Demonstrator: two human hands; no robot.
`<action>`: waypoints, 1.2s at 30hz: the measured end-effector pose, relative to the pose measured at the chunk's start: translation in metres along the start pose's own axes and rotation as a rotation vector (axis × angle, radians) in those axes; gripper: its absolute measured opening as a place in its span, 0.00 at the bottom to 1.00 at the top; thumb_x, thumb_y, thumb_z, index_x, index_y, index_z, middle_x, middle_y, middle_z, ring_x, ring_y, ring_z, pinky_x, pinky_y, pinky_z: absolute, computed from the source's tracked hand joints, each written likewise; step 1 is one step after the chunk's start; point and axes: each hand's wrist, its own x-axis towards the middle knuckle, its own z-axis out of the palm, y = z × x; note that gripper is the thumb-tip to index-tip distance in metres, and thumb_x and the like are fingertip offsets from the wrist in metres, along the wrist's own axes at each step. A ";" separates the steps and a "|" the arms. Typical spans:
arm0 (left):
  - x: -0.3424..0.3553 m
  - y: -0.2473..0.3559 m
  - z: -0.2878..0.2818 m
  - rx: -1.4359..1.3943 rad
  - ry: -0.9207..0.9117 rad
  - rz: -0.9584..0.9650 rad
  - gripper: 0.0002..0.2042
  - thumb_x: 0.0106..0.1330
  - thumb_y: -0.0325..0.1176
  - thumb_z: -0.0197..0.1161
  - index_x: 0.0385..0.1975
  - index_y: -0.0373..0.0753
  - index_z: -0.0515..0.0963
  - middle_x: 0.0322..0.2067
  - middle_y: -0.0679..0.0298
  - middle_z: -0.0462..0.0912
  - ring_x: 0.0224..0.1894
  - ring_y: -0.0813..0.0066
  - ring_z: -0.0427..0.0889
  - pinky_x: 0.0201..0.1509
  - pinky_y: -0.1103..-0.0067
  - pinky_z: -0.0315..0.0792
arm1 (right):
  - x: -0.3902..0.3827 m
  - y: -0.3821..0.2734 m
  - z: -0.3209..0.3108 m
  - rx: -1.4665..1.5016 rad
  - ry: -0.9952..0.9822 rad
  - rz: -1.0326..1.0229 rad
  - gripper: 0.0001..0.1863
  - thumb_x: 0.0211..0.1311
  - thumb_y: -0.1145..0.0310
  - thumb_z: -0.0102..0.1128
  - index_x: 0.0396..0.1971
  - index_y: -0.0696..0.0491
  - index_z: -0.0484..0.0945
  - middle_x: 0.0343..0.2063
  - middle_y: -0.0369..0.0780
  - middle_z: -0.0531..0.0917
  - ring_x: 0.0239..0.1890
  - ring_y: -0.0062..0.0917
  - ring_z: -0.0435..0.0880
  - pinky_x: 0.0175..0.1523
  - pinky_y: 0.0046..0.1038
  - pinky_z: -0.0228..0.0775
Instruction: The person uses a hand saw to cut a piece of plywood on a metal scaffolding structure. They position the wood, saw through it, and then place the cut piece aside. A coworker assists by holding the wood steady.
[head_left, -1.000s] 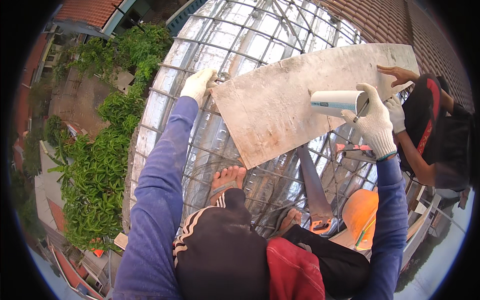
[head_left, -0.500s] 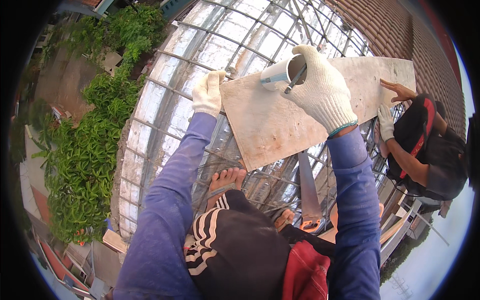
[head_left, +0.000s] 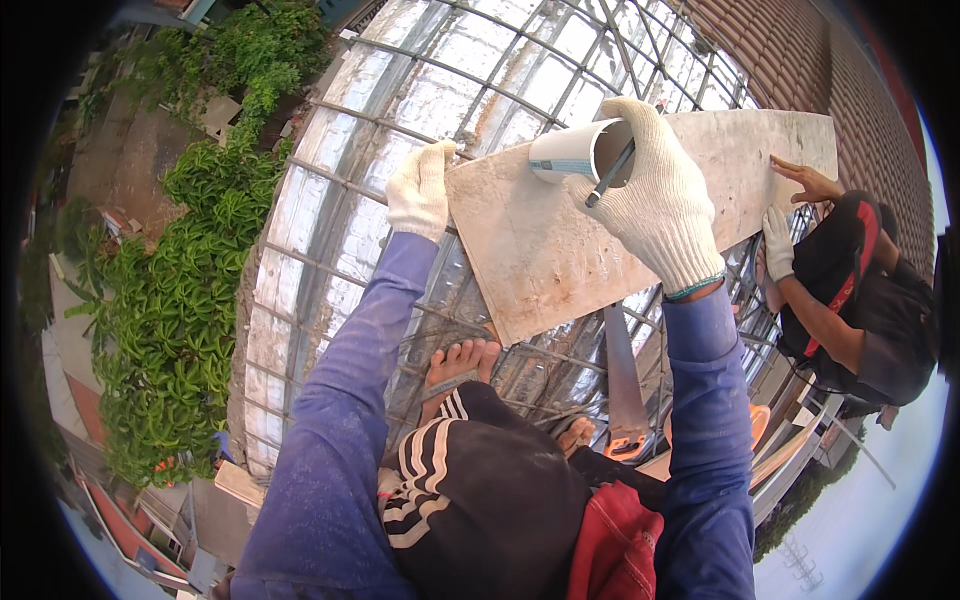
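My left hand (head_left: 417, 190), in a white knit glove, has its fingers closed at the upper left corner of a curved, weathered board (head_left: 505, 235) lying over a steel rod grid (head_left: 450, 90). My gloved right hand (head_left: 655, 200) grips a white pipe piece (head_left: 565, 155) with a blue band, along with a dark pencil-like stick (head_left: 613, 172), above the board. A co-worker's bare hand (head_left: 800, 175) rests on the board's right part, and their gloved hand (head_left: 778, 240) is at its lower right edge.
Shiny metal sheeting (head_left: 290, 280) lies under the rods. A handsaw (head_left: 620, 390) lies by my feet. The co-worker (head_left: 870, 310) crouches at right beside a tiled roof (head_left: 870, 120). At left, the structure's edge drops to trees (head_left: 150, 340) and ground. An orange object (head_left: 758, 420) is partly hidden.
Compared with a second ago, my right hand has moved left and up with the pipe, and my left hand sits slightly farther right. The co-worker's hands have shifted down a little.
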 end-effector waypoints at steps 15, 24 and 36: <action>0.042 0.047 0.034 0.941 -0.304 -0.126 0.24 0.72 0.58 0.63 0.43 0.41 0.92 0.43 0.50 0.91 0.49 0.50 0.89 0.58 0.61 0.79 | 0.000 -0.001 0.003 0.031 0.030 -0.020 0.37 0.51 0.60 0.84 0.63 0.47 0.77 0.50 0.43 0.87 0.51 0.41 0.90 0.56 0.40 0.84; 0.016 0.053 0.018 0.989 -0.367 0.238 0.20 0.73 0.49 0.59 0.53 0.44 0.90 0.45 0.49 0.88 0.56 0.49 0.85 0.65 0.60 0.76 | -0.027 0.005 0.006 0.124 0.035 0.153 0.44 0.44 0.67 0.87 0.66 0.48 0.76 0.59 0.43 0.85 0.60 0.37 0.89 0.65 0.39 0.83; 0.067 0.035 -0.009 0.237 -0.569 -0.362 0.28 0.83 0.55 0.49 0.55 0.39 0.89 0.51 0.53 0.91 0.54 0.63 0.87 0.64 0.70 0.75 | 0.012 0.001 -0.001 0.124 -0.061 -0.087 0.40 0.41 0.70 0.84 0.60 0.43 0.78 0.49 0.41 0.86 0.51 0.43 0.89 0.54 0.41 0.84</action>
